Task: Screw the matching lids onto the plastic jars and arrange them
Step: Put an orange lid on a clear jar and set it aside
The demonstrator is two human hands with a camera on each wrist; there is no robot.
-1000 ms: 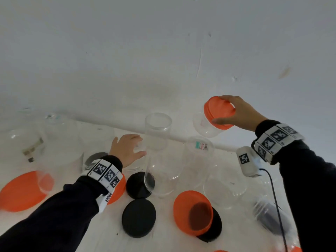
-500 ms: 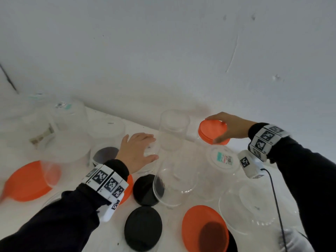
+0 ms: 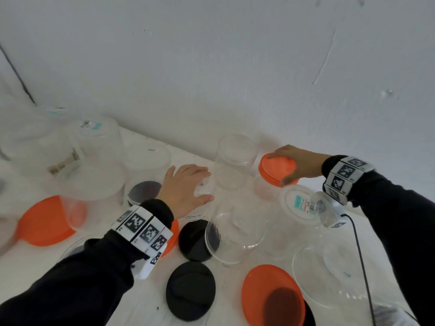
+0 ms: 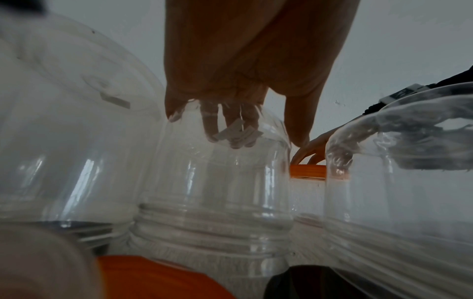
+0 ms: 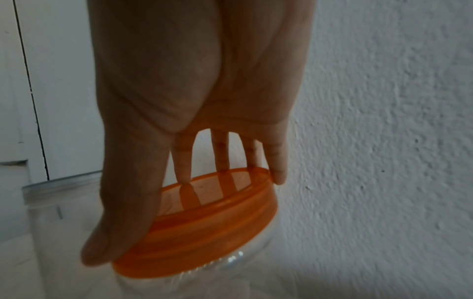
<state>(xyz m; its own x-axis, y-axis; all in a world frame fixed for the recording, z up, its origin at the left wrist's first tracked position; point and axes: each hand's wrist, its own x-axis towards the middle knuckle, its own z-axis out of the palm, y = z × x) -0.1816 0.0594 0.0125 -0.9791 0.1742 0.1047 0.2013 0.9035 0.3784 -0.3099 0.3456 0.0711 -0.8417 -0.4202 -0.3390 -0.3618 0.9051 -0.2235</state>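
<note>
My right hand (image 3: 279, 169) grips the orange lid (image 3: 268, 171) that sits on a small clear jar (image 3: 266, 191) close to the wall. In the right wrist view the thumb and fingers (image 5: 277, 174) clamp the lid (image 5: 204, 218) from above, with the jar's body (image 5: 194, 283) below it. My left hand (image 3: 204, 184) lies over a low, upside-down clear jar (image 3: 200, 209). In the left wrist view its fingers (image 4: 212, 129) curl down behind that jar (image 4: 212, 192) and the thumb runs down its right side.
A tall clear jar (image 3: 235, 161) stands between the hands. A labelled inverted jar (image 3: 303, 205) and a jar lying on its side (image 3: 235, 236) crowd the middle. Black lids (image 3: 190, 294), orange lids (image 3: 44, 222) and big clear jars (image 3: 70, 161) surround them. The wall is just behind.
My right hand has brought the orange-lidded jar down from the air to table level beside the tall jar. The left hand has stayed on its jar.
</note>
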